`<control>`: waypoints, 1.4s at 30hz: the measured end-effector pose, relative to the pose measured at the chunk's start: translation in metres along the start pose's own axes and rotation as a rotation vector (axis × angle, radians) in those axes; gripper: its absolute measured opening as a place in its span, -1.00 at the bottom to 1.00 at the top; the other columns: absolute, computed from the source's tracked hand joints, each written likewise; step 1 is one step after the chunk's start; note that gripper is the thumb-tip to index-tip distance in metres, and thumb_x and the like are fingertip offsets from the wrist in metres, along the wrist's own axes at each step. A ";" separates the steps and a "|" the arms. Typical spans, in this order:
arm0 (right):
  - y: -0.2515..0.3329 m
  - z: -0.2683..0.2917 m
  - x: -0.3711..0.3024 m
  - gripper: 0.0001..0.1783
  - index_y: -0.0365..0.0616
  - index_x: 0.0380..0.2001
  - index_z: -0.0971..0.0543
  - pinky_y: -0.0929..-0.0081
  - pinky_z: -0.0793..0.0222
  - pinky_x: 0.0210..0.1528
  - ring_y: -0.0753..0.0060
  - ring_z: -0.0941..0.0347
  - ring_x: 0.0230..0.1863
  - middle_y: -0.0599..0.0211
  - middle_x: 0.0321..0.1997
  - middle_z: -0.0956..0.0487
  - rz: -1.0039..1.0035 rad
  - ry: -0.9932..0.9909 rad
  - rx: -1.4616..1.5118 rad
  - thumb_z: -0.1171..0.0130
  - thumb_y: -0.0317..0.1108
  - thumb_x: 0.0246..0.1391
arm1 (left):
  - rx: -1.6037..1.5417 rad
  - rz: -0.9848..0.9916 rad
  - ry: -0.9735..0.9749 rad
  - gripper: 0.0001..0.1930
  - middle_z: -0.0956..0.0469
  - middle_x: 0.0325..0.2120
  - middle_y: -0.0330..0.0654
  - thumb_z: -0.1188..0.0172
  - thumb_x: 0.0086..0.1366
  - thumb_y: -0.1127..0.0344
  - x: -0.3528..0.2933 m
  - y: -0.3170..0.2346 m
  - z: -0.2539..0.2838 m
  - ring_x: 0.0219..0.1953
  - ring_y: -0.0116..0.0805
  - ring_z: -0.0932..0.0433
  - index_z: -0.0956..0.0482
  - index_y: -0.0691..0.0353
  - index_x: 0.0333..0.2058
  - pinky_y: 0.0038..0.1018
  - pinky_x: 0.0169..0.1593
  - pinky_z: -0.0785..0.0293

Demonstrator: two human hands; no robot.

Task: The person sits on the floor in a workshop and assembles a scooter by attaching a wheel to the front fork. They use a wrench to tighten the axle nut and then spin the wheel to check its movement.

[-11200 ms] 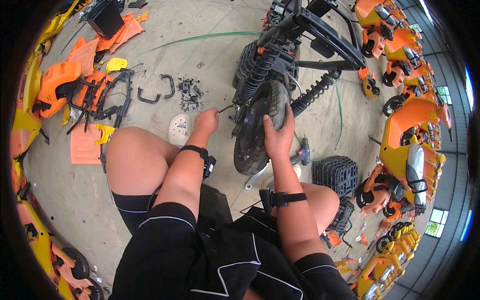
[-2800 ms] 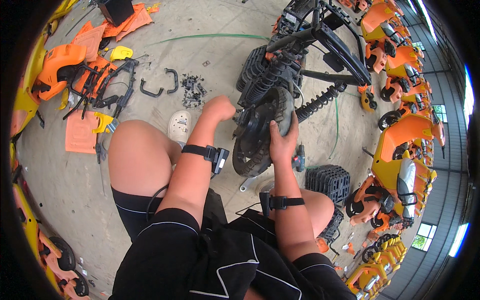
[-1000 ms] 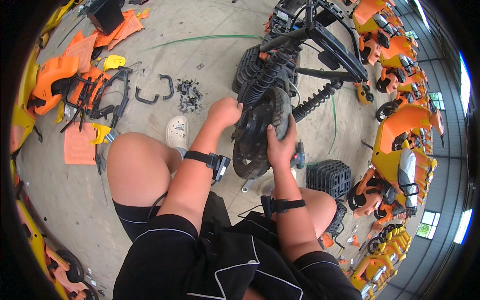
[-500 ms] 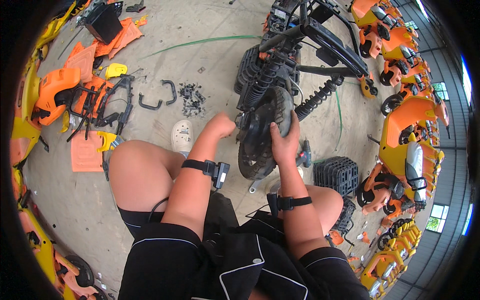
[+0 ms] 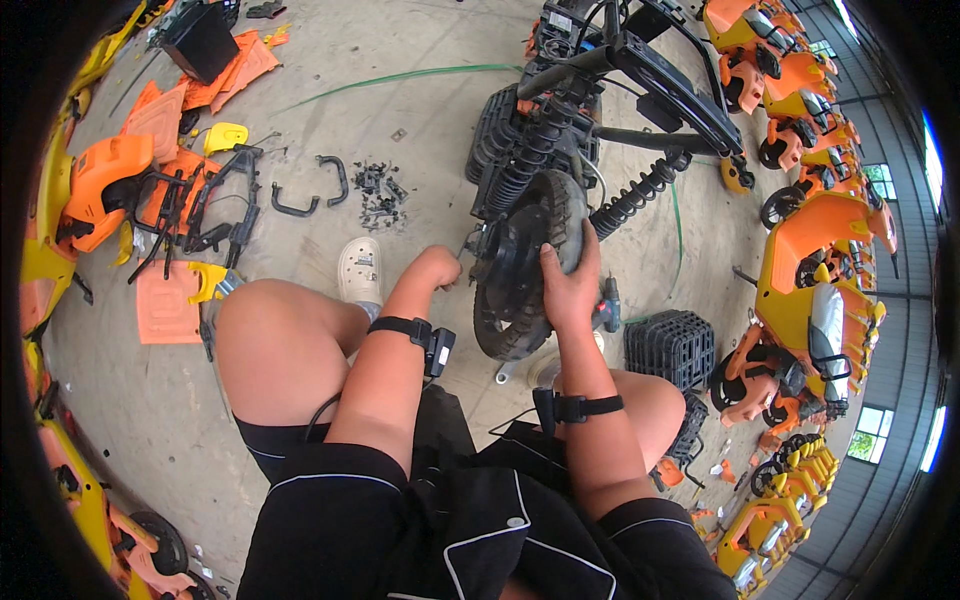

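The rear wheel [image 5: 515,275] of a stripped scooter frame stands between my knees, its black knobbly tire towards me. My right hand [image 5: 572,285] is wrapped on the right side of the tire, thumb on the near face and fingers round the tread. Left of the hub, my left hand [image 5: 436,268] is closed, with its fingers curled under and mostly hidden. Whatever it holds, if anything, cannot be made out. A coil-spring shock absorber [image 5: 640,193] rises right of the wheel, and another shock absorber [image 5: 532,150] stands on the left.
A cordless drill [image 5: 607,305] and a wrench [image 5: 503,375] lie by the wheel. Black crates [image 5: 668,345] sit at right. Loose screws [image 5: 380,190], curved black handles [image 5: 332,180] and orange panels [image 5: 168,305] are on the left floor. Yellow-orange scooters [image 5: 815,250] line the right.
My left hand has drawn slightly left and down, away from the wheel hub, with its wrist turned. My right hand stays on the tire.
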State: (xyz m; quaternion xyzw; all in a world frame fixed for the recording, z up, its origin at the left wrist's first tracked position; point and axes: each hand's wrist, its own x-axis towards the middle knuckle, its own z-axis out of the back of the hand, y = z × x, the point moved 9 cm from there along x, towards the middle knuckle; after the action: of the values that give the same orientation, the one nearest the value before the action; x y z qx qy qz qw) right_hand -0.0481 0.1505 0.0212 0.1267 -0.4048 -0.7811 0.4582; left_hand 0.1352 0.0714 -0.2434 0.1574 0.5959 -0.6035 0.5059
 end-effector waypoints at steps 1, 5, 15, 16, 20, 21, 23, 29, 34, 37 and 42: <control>-0.001 0.003 0.000 -0.17 -0.27 0.37 -0.24 0.20 -0.17 0.39 -0.09 -0.29 0.34 -0.13 0.30 -0.36 -0.002 0.001 -0.006 -0.33 -0.21 0.11 | 0.080 -0.014 -0.013 -0.78 -0.71 -0.36 -0.13 -0.11 0.35 0.32 -0.007 -0.012 0.001 -0.41 -0.29 -0.69 -0.71 0.28 -0.23 -0.32 -0.38 -0.55; -0.001 0.007 0.002 -0.18 -0.30 0.36 -0.25 0.21 -0.16 0.40 -0.08 -0.30 0.34 -0.15 0.33 -0.35 0.000 -0.009 -0.037 -0.32 -0.22 0.12 | -0.134 -0.044 -0.011 -0.81 -0.70 -0.42 -0.06 -0.15 0.20 0.39 -0.033 -0.032 0.012 -0.44 -0.21 -0.68 -0.71 0.35 -0.34 -0.23 -0.34 -0.58; -0.004 0.003 0.000 -0.18 -0.26 0.36 -0.25 0.17 -0.14 0.41 -0.11 -0.28 0.34 -0.15 0.32 -0.35 -0.008 0.002 -0.035 -0.32 -0.20 0.11 | 0.275 -0.048 -0.381 -0.72 -0.68 -0.18 0.17 -0.11 0.18 0.40 -0.019 -0.006 0.047 -0.13 0.11 -0.68 -0.72 0.38 -0.21 -0.14 -0.07 -0.58; -0.003 0.004 0.000 -0.18 -0.26 0.36 -0.25 0.17 -0.15 0.40 -0.12 -0.29 0.34 -0.15 0.31 -0.36 -0.008 0.002 -0.047 -0.32 -0.20 0.11 | 0.267 -0.046 -0.380 -0.71 -0.66 -0.14 0.19 -0.10 0.18 0.40 -0.017 -0.003 0.046 -0.08 0.13 -0.65 -0.72 0.37 -0.20 -0.14 -0.02 -0.57; -0.002 0.006 0.003 -0.18 -0.26 0.36 -0.25 0.17 -0.17 0.39 -0.12 -0.30 0.33 -0.17 0.30 -0.36 -0.020 0.008 -0.062 -0.33 -0.20 0.10 | 0.264 -0.040 -0.355 -0.69 -0.62 -0.08 0.22 -0.11 0.17 0.37 -0.028 -0.024 0.058 0.01 0.16 -0.61 -0.72 0.33 -0.17 -0.14 0.05 -0.54; 0.002 0.006 0.004 -0.17 -0.26 0.36 -0.25 0.17 -0.17 0.39 -0.12 -0.30 0.33 -0.17 0.30 -0.36 -0.029 0.009 -0.061 -0.33 -0.20 0.10 | 0.271 -0.032 -0.340 -0.69 -0.62 -0.08 0.21 -0.11 0.17 0.36 -0.042 -0.033 0.063 0.00 0.15 -0.62 -0.72 0.33 -0.17 -0.14 0.05 -0.55; -0.004 0.002 0.005 -0.17 -0.26 0.36 -0.26 0.18 -0.18 0.39 -0.12 -0.30 0.33 -0.17 0.31 -0.36 -0.029 0.013 -0.038 -0.33 -0.20 0.10 | 0.268 -0.036 -0.363 -0.70 -0.64 -0.09 0.18 -0.11 0.16 0.36 -0.062 -0.055 0.075 -0.01 0.15 -0.62 -0.72 0.32 -0.18 -0.14 0.04 -0.55; -0.009 0.003 0.009 -0.17 -0.27 0.36 -0.26 0.19 -0.18 0.39 -0.10 -0.30 0.33 -0.15 0.31 -0.36 -0.038 0.012 -0.016 -0.34 -0.20 0.10 | 0.261 -0.066 -0.441 -0.69 -0.64 -0.17 0.19 -0.11 0.15 0.31 -0.084 -0.081 0.097 -0.08 0.16 -0.63 -0.72 0.34 -0.22 -0.15 0.00 -0.55; -0.010 0.001 0.010 -0.17 -0.26 0.36 -0.26 0.18 -0.16 0.40 -0.10 -0.29 0.34 -0.15 0.31 -0.36 -0.017 0.007 -0.024 -0.34 -0.19 0.10 | 0.283 -0.139 -0.422 -0.68 -0.66 -0.22 0.19 -0.18 0.11 0.23 -0.068 -0.091 0.105 -0.11 0.15 -0.64 -0.72 0.32 -0.26 -0.15 -0.01 -0.56; -0.011 0.002 0.009 -0.17 -0.27 0.36 -0.26 0.18 -0.16 0.40 -0.10 -0.28 0.34 -0.15 0.31 -0.36 -0.028 0.015 -0.013 -0.34 -0.19 0.10 | 0.317 -0.171 -0.441 -0.67 -0.65 -0.24 0.21 -0.19 0.08 0.21 -0.076 -0.108 0.111 -0.13 0.16 -0.64 -0.72 0.34 -0.30 -0.14 -0.02 -0.56; -0.010 0.002 0.011 -0.17 -0.27 0.36 -0.26 0.20 -0.17 0.40 -0.08 -0.30 0.34 -0.15 0.32 -0.37 -0.044 0.009 0.030 -0.35 -0.20 0.10 | 0.250 -0.150 -0.448 -0.71 -0.67 -0.35 0.17 -0.16 0.01 0.27 -0.079 -0.130 0.119 -0.23 0.12 -0.67 -0.72 0.37 -0.40 -0.16 -0.13 -0.56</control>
State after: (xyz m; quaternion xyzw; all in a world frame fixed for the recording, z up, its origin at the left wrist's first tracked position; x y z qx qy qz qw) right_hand -0.0612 0.1453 0.0173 0.1459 -0.4114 -0.7842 0.4410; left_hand 0.1152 -0.0282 -0.0794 0.0366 0.3997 -0.7282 0.5555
